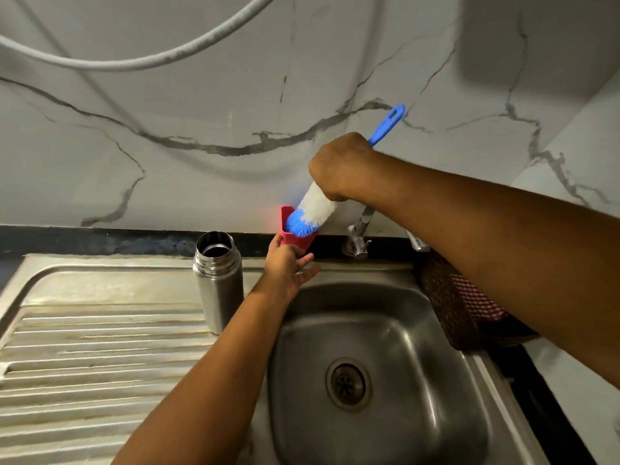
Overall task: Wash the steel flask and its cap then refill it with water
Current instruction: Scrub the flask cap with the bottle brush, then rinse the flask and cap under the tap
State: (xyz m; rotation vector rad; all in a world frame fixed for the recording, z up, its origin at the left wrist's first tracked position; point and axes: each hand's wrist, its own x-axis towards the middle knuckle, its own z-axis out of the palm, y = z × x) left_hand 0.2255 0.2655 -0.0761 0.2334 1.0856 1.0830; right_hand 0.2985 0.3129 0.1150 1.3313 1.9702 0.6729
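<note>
The steel flask [218, 283] stands upright at the drainboard's [84, 347] back right corner, open mouth up, shiny, capless. The left hand [288, 266] pinches the red cap [297, 239] above the basin's [402, 330] back edge. The right hand [339, 166] fists the blue brush [315, 213], bristles inside the cap.

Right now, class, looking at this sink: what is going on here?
A person is cleaning the red cap. The left hand holds it up near the wall, while the right hand grips a bottle brush with its bristle tip inside the cap. The steel flask stands upright and open on the drainboard, left of the basin. No water shows at the tap.
</note>
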